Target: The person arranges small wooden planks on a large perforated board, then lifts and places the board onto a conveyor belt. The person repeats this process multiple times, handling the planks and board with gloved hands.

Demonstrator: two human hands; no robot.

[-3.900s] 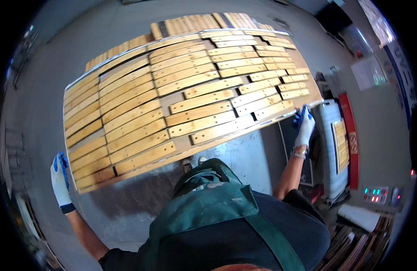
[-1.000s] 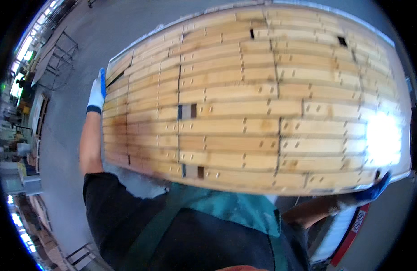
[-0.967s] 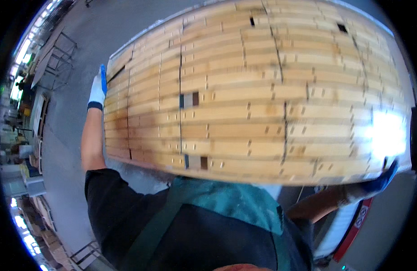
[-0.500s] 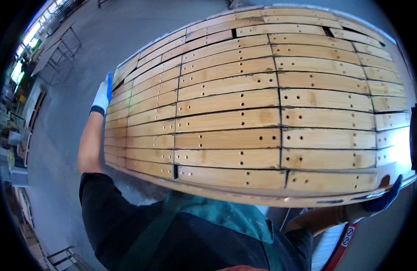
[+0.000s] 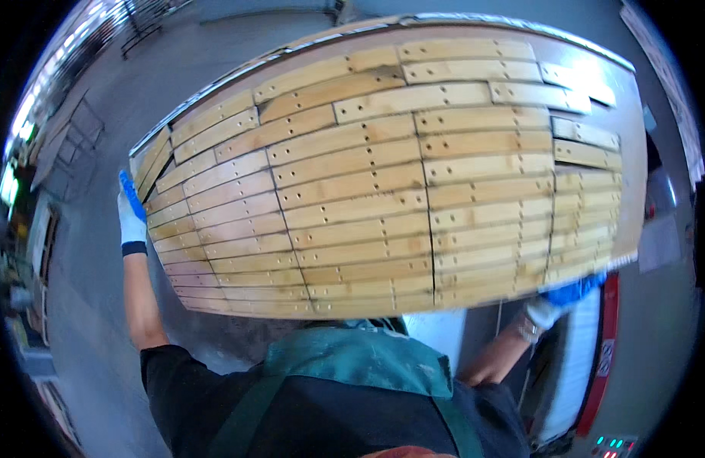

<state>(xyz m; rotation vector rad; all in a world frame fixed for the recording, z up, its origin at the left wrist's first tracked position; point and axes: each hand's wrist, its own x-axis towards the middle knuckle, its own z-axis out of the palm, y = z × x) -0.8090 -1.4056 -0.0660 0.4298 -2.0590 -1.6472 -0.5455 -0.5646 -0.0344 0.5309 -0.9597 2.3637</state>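
A wide flat board (image 5: 630, 153) is held up in front of my chest, tilted, with its near edge close to my green apron. Rows of pale wooden slats (image 5: 352, 179) with small drilled holes cover most of it. My left hand (image 5: 132, 214), in a white glove with blue coating, grips the board's left end. My right hand (image 5: 570, 294), gloved alike, holds the near right corner from below, and its fingertips are partly hidden by the board. A few slats at the far left and far right lie askew, with gaps between them.
A machine with a red side panel (image 5: 601, 359) and a white roll-like part (image 5: 570, 374) stands at my lower right, with lit indicators (image 5: 616, 443) near it. Metal frames (image 5: 77, 137) and stacked material (image 5: 43, 237) line the left side. Grey floor (image 5: 230, 46) lies beyond the board.
The board has swung left and its tilt has changed. The slats have shifted toward the near edge and left, baring strips of board along the far and right edges. Both hands moved with it.
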